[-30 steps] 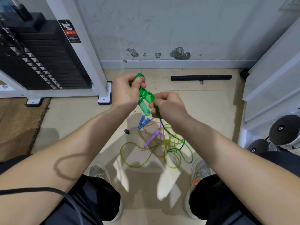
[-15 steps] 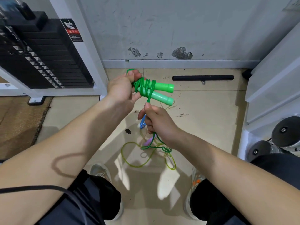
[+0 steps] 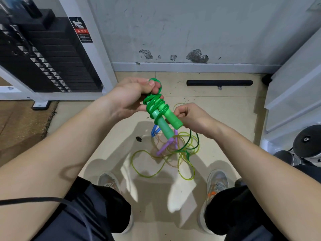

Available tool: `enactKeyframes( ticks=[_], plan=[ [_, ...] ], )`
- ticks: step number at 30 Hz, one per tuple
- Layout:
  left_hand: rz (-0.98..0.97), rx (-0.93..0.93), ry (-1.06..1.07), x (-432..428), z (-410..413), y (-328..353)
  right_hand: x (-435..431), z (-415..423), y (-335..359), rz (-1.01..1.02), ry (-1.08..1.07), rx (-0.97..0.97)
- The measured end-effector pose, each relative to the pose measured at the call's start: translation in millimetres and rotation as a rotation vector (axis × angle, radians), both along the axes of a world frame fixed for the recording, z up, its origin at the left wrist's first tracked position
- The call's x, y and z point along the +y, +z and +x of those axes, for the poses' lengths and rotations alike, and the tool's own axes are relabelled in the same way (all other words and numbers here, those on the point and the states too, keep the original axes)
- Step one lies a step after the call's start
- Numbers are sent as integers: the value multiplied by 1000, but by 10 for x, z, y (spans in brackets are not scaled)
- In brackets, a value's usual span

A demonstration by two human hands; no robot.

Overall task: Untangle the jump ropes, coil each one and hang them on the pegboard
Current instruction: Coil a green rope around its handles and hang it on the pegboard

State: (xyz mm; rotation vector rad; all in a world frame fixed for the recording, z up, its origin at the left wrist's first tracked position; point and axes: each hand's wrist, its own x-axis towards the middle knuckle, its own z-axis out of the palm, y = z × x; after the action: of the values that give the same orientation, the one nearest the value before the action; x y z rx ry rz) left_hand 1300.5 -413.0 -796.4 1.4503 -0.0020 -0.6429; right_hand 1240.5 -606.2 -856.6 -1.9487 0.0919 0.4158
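Jump ropes lie mostly in a loose tangle (image 3: pixel 173 159) on the floor (image 3: pixel 225 110), just below the centre of the frame, with purple handles (image 3: pixel 166 146) and blue handles (image 3: pixel 155 130) showing among yellow-green loops. One green rope is lifted clear of the pile. Its two green handles (image 3: pixel 165 119) are held side by side at mid-frame, with green cord (image 3: pixel 154 103) wound round their upper ends in several turns.

The left hand (image 3: pixel 132 98) curls round the wrapped end, the thumb pressing a loop of cord against the fingers. The right hand (image 3: pixel 191 117), touching the handles from the right, has its fingers curled and pinching the cord. A dark green strand (image 3: pixel 190 141) drops from it into the tangle.

The step in hand looks like coiling the green rope round its own handles while its tail is caught in the pile. The next move calls for another turn laid snugly beside the last, with slack drawn gently out of the other ropes. No pegboard is in view.
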Motion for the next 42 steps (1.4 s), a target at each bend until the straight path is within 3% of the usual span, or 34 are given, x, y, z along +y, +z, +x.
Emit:
enactKeyframes(
  ticks=[7, 11, 16, 20, 25, 27, 30, 33, 42],
  plan=[
    [182, -79, -105, -147, -120, -151, 5, 64, 79, -394, -16, -181],
    [244, -177, -104, -191, -152, -172, 20, 70, 111, -459, -14, -185],
    [312, -311, 26, -206, -107, -257, 7, 89, 201, -201, -138, -32],
    [277, -383, 160, -194, -38, -264, 87, 10, 251, 189, -322, 123],
    [174, -343, 407, -294, -110, -301, 352, -130, 186, 396, -605, 41],
    [89, -235, 524, -361, -165, -297, 456, -165, 128, 248, -656, -90],
    [4, -124, 631, -418, -219, -243, 578, -248, 86, -55, -562, -322],
    [-49, -47, 668, -397, -217, -186, 593, -261, 109, -172, -506, -471],
    [-73, 3, 674, -328, -195, -79, 411, -121, 248, -237, -418, -466]
  ],
)
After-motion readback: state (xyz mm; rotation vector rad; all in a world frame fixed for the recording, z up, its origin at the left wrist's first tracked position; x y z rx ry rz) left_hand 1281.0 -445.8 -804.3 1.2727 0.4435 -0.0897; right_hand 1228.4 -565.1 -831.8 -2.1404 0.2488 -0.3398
